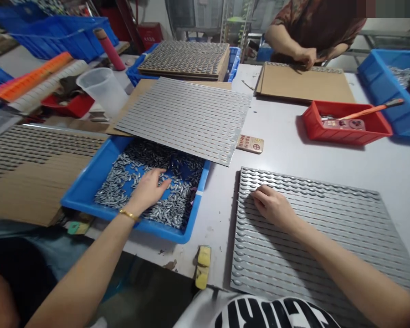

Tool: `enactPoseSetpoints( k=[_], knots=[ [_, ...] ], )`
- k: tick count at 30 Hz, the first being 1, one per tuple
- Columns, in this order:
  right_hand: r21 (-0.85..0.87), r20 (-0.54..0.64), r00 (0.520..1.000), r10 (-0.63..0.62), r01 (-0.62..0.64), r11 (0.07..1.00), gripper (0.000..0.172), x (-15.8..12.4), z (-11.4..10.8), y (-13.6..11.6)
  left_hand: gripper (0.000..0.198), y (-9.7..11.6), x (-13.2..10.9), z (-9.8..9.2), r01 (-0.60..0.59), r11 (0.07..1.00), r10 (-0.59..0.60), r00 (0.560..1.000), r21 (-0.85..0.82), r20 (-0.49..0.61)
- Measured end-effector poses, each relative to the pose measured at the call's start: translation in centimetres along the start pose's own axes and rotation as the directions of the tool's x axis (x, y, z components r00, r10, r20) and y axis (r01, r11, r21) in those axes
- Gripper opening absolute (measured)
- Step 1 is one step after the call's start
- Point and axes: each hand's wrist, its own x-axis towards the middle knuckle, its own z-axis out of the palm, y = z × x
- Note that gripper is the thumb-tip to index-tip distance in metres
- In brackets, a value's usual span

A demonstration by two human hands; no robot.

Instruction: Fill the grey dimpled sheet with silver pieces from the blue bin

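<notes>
My left hand [149,189] is down in a blue bin [89,177], among loose small grey metal pieces [111,191] with pointed ends. Its thumb and fingers are apart, and no piece shows between them. Over on the right, my right hand [273,207] rests on a grey board [348,237] with rows of slots, its fingertips pinched together at the board's left part. Whatever they hold is hidden. Similar metal pieces fill the board's top rows and its left edge, while the other slots show bare.
A slotted grey sheet [187,114] overlaps the bin's far side. Beyond it, boards [187,57] are stacked on a blue crate. A red tray [348,134] holds a orange-handled tool [369,109]. Across the table a co-worker's hands [307,58] work at a brown board [304,86].
</notes>
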Motion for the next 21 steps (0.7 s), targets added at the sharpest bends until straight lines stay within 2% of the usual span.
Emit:
enactPoseSetpoints(
  k=[2,4,5,8,11,14,16,21],
  knots=[
    [0.017,-0.003,1.0,0.003,-0.003,1.0,0.023,0.0,-0.1,0.0,0.059,-0.4,0.7,0.8,-0.045,0.998,0.041,0.996,0.052,0.074],
    [0.059,-0.03,1.0,0.003,-0.001,0.998,0.022,-0.2,-0.3,0.0,0.07,-0.3,1.5,1.7,-0.023,0.994,0.004,0.983,0.105,0.184],
    [0.088,-0.051,0.999,0.002,0.003,0.996,0.021,-0.3,-0.4,0.0,0.074,-0.2,1.9,2.1,0.002,0.993,-0.025,0.981,0.12,0.191],
    [0.176,-0.118,0.993,0.011,0.01,0.984,0.019,-1.0,-1.2,-0.1,0.082,-0.3,3.9,3.1,0.074,0.986,-0.095,0.985,0.148,0.142],
    [0.224,-0.157,0.987,0.039,-0.003,0.975,0.018,-1.8,-2.2,-0.2,0.085,-1.3,6.5,3.3,0.17,0.972,-0.181,0.982,0.161,0.057],
    [0.248,-0.168,0.984,0.057,-0.014,0.969,0.016,-2.9,-3.0,-0.3,0.087,-2.5,9.2,2.9,0.296,0.943,-0.292,0.955,0.148,-0.052],
    [0.271,-0.144,0.987,0.071,-0.029,0.962,0.015,-3.6,-3.5,-0.3,0.087,-3.0,10.6,2.8,0.344,0.93,-0.336,0.939,0.132,-0.081],
    [0.331,-0.065,0.991,0.117,-0.089,0.939,0.013,-4.8,-4.4,-0.5,0.073,-2.7,12.5,3.4,0.302,0.948,-0.299,0.953,0.097,-0.045]
  ],
)
